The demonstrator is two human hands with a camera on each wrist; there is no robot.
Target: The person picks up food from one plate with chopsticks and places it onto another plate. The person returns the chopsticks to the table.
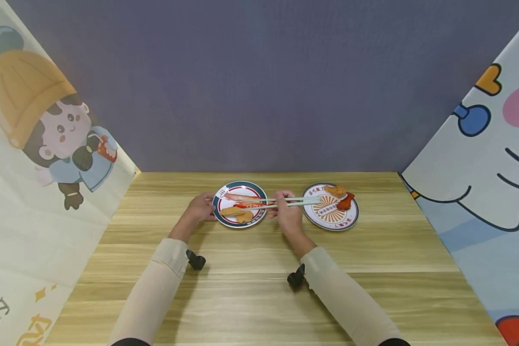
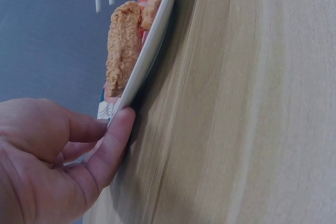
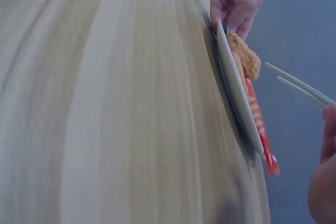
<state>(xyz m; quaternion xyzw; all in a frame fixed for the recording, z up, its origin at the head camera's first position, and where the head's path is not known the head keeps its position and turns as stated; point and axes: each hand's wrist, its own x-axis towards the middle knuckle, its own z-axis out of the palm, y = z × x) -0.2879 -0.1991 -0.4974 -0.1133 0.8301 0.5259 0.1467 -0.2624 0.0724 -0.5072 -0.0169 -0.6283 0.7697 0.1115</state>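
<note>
At the left plate (image 1: pixel 258 190), my left hand (image 1: pixel 200 207) pinches the left rim between thumb and fingers. Golden breaded pieces (image 2: pixel 123 48) lie on this plate beside red-and-white striped shrimp (image 3: pixel 255 111), one tail poking past the rim. My right hand (image 1: pixel 289 214) grips a pair of pale chopsticks (image 1: pixel 300 201) just right of the plate. Their tips reach over the shrimp, slightly apart, with nothing seen between them in the wrist views. The chopsticks' back ends extend over the right plate (image 1: pixel 324 223).
A breaded piece (image 1: pixel 336 191) and a reddish-brown piece (image 1: pixel 346 202) lie on the right plate's far right side. Both plates stand on a wood-grain table (image 1: pixel 251 298) near a grey back wall (image 1: pixel 259 96). Printed cartoon panels flank the table.
</note>
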